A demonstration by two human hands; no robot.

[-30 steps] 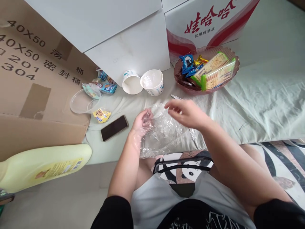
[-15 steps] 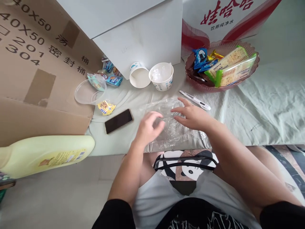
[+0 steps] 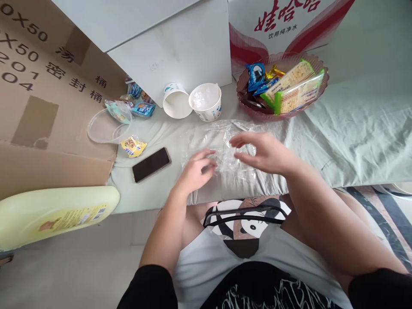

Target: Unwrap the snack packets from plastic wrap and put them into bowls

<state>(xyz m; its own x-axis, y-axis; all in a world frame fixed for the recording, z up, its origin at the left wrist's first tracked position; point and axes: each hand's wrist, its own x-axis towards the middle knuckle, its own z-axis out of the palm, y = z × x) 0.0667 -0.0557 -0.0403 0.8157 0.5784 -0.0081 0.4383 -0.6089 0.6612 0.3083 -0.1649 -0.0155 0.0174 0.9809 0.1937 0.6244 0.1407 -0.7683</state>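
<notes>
A crumpled sheet of clear plastic film [image 3: 225,167] lies on the cloth in front of me, between my hands. At its left side is my left hand [image 3: 197,171], with its fingers curved and apart from the thumb. My right hand [image 3: 264,152] is over the film's right part, thumb and fingers spread with a gap between them. Neither hand visibly grips anything, though whether the fingertips touch the film I cannot tell. Behind the film, one paper cup [image 3: 177,103] lies on its side and another paper cup [image 3: 207,112] stands upright with clear plastic inside.
A phone [image 3: 151,165], a yellow snack packet [image 3: 133,147] and a clear plastic lid [image 3: 96,128] lie to the left. A scalloped bowl [image 3: 257,115] of snacks stands back right. Cardboard box [image 3: 35,122], white box [image 3: 193,51] and yellow bottle [image 3: 58,214] border the space.
The film has shifted and spread farther back. My right hand now reaches over it with its fingers more curved. The white utility knife seen earlier near it no longer shows. The view has turned slightly right.
</notes>
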